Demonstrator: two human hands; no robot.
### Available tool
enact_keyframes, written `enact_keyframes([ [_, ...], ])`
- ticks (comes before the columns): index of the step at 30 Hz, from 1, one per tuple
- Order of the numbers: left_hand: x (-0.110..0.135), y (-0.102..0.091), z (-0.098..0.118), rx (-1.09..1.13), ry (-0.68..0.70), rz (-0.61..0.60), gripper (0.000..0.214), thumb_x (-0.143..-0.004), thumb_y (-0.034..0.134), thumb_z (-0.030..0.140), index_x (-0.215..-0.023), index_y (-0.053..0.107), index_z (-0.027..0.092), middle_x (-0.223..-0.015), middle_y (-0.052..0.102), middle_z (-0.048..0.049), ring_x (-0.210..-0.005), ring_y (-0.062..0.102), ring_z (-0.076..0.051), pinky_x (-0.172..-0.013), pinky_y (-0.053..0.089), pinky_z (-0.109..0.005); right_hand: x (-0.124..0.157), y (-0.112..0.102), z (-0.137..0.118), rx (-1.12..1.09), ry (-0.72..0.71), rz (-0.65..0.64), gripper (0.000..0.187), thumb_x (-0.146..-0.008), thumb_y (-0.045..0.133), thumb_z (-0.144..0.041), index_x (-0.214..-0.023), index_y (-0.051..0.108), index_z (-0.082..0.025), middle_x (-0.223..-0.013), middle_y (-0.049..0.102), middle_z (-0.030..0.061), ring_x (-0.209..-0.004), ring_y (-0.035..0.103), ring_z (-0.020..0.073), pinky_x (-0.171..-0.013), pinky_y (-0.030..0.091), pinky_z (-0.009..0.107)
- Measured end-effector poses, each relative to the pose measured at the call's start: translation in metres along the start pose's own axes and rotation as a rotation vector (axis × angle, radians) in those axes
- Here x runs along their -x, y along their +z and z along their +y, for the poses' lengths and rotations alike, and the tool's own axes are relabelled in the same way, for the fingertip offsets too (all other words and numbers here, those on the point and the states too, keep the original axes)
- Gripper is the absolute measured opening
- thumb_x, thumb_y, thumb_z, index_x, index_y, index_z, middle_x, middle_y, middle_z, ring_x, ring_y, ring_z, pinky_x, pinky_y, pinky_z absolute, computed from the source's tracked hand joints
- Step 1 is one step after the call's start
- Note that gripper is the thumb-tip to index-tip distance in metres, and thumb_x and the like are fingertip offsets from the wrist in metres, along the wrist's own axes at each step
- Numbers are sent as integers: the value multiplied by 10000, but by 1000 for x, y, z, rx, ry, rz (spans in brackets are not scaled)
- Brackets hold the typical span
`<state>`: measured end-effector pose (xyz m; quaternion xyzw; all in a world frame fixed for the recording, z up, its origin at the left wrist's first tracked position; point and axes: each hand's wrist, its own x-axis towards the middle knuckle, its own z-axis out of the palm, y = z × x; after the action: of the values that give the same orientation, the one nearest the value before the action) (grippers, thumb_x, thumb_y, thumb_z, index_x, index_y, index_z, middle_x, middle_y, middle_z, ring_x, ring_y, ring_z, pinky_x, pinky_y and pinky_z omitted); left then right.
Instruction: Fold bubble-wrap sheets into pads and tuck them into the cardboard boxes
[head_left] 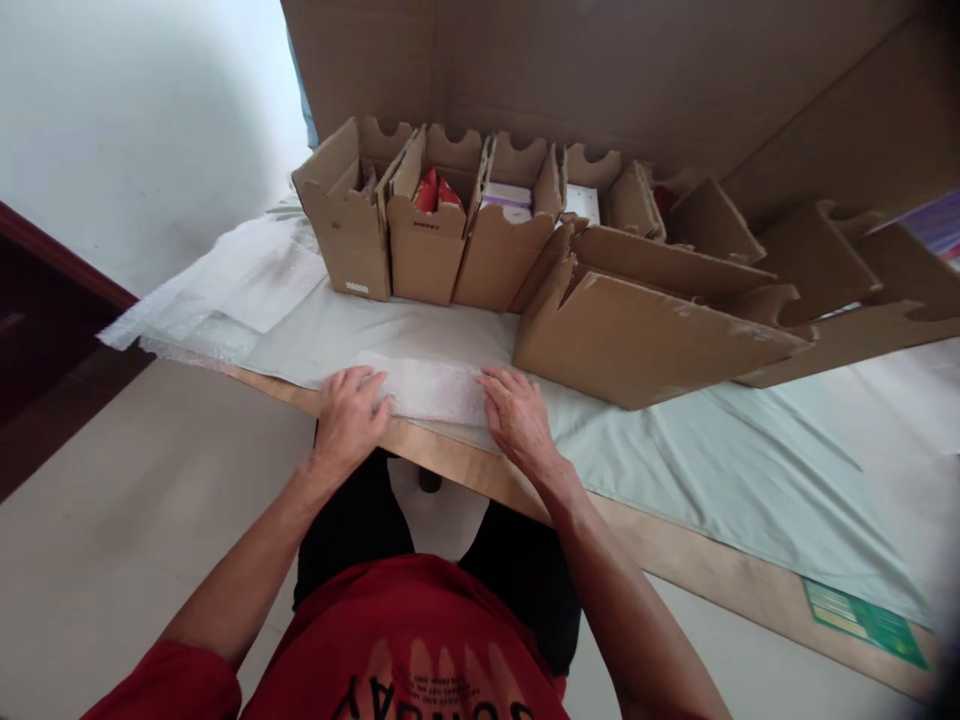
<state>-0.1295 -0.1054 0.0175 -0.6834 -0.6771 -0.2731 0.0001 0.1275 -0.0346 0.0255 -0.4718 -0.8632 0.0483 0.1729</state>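
Note:
A flat, folded strip of white bubble wrap point(439, 391) lies near the table's front edge, directly before me. My left hand point(352, 408) grips its left end, with curved fingers on top and the thumb on the near side. At the right end, my right hand point(517, 408) holds it with bent fingers. Whether anything is wrapped inside cannot be made out. To the left lies a loose stack of bubble wrap sheets point(247, 275), overhanging the table edge.
Several open cardboard bins stand behind the hands; one bin point(427, 240) holds red packets point(437, 192). A larger cardboard bin point(645, 335) lies close to my right hand. Pale green cloth point(660, 470) covers the table, and a green card point(862, 620) sits at the right front edge.

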Motion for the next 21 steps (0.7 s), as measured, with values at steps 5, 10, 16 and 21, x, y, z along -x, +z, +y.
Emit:
enact_keyframes([
  [5,-15,-12,-27,-176,-175,-51,276,-846,645,335,-1031,753,161,-1012,695,-191,-1054,599,-410,-933,457,-560,-19,-1,-2,147,70,-121,310,-937,539,-168,-1192,714,-137,-1229,722,190,-1110,628,369,-879,477,485],
  [10,-23,-5,-30,-199,-221,-76,131,-779,707,323,-816,715,198,-913,690,-156,-985,616,-378,-867,478,-505,-24,-4,-2,165,175,-164,243,-915,637,-260,-1100,736,-137,-1073,746,196,-1018,631,371,-826,470,467],
  [16,-31,-11,-15,-237,-247,-214,89,-836,606,228,-848,691,202,-962,727,-126,-981,666,-321,-826,490,-415,-18,-20,6,-20,234,-178,67,-850,657,-235,-843,697,-182,-945,709,122,-901,606,268,-751,419,353],
  [21,-61,-23,-5,-182,-234,-217,189,-904,558,213,-1045,681,186,-967,767,-94,-919,710,-265,-843,501,-368,22,-35,2,-438,300,-198,127,-869,619,-323,-887,643,-199,-732,620,14,-668,527,164,-637,356,293],
])
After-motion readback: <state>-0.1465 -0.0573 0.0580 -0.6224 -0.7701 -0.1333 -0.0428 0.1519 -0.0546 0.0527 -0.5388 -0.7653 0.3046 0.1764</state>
